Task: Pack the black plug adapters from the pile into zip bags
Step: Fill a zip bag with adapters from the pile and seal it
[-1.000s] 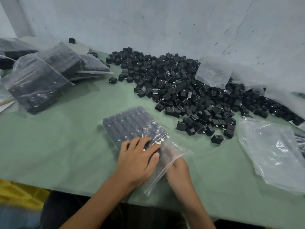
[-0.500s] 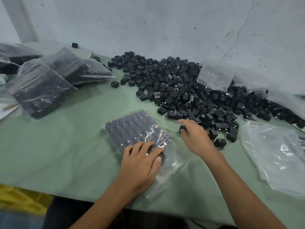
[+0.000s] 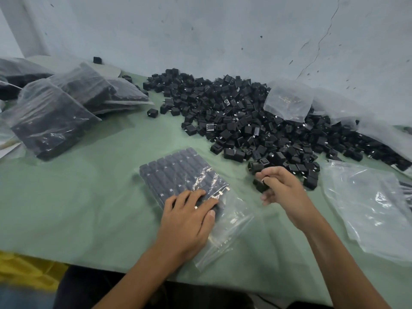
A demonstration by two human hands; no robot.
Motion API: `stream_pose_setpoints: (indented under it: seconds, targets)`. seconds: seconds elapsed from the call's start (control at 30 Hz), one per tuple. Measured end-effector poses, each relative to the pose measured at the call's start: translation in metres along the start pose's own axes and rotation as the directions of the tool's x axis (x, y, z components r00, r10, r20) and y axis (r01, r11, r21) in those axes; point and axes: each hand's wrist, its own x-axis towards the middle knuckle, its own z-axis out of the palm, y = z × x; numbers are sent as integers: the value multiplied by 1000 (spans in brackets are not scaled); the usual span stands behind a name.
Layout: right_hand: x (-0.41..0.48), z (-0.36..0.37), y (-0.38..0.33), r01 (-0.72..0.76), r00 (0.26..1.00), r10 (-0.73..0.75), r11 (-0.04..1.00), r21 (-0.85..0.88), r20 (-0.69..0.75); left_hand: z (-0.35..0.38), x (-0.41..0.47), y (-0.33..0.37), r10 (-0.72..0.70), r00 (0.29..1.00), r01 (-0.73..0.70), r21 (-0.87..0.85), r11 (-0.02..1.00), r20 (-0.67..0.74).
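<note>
A scuffed, cracked grey wall (image 3: 200, 30) stood behind a table (image 3: 66, 197) covered in pale green. The pile (image 3: 245, 121) of black adapters ran along the foot of that wall from the middle to the far right.

We had the bag (image 3: 231, 221) lying flat just before us, its slack end toward us. Inside it the rows (image 3: 178, 172) sat packed side by side, filling the far part and leaving the near part unfilled. Our left hand (image 3: 189, 221) lay flat on the bag with fingers straight, pressing on the nearest rows. We judged that this held them in line and stopped the bag sliding while the next piece came.

Our right hand (image 3: 283, 190) hung at the near edge of the pile, just right of the bag, its fingers curled round one adapter (image 3: 260, 186). Whether it held a second we could not tell. With the pile that close, each reach was short.

Full bags (image 3: 51, 123) were stacked at the left, well apart from the work. Empty bags (image 3: 367, 208) lay at the right, near the grasping hand, ready for the next round, so we judged. One loose bag (image 3: 287, 101) lay on top of the pile by the wall. Something yellow (image 3: 26, 270) showed below the table's near edge at the left.
</note>
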Motion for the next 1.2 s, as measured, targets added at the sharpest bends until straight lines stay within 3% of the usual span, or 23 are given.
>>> stream_pose_setpoints:
  seconds: [0.1, 0.17, 0.37, 0.57, 0.67, 0.77, 0.83, 0.97, 1.03, 1.13, 1.2]
  targets:
    - [-25, -17, 2, -60, 995, 33, 950, 307, 91, 2, 0, -1, -1, 1000, 1, 16, 1000, 10]
    - [-36, -24, 5, -77, 994, 36, 906, 417, 105, 2, -1, -1, -1, 1000, 0, 29, 1000, 16]
    - [-59, -34, 9, -70, 997, 59, 965, 254, 49, 1, -1, 1, 3, 1000, -2, 52, 999, -15]
    - [-97, -28, 32, -183, 982, 154, 921, 345, 110, 1, 0, 2, 5, 1000, -5, 70, 998, -6]
    - [-116, -10, 42, -276, 948, 231, 940, 203, 219, 2, 0, 2, -1, 1000, 1, 68, 998, -6]
    - [-115, 19, 40, -243, 940, 239, 970, -15, 245, 2, -1, 2, 0, 1000, 1, 68, 998, -14]
    - [-105, 40, 39, -238, 948, 232, 971, 0, 220, 2, -1, 2, 5, 1000, -4, 70, 998, -15]
    - [-89, 72, 41, -186, 981, 192, 964, 191, -17, 1, 0, 3, 9, 1000, -8, 68, 998, -6]
    - [-86, 83, 45, -104, 980, 129, 981, 165, -148, 1, 0, 2, 5, 1000, -5, 62, 998, -8]
    - [-81, 91, 51, 2, 972, -39, 987, -159, -232, 2, 1, 1, 6, 1000, -6, 66, 998, 2]
    - [-78, 92, 53, 59, 954, -167, 919, -391, -248, 3, 0, 1, 7, 1000, -6, 60, 998, 0]
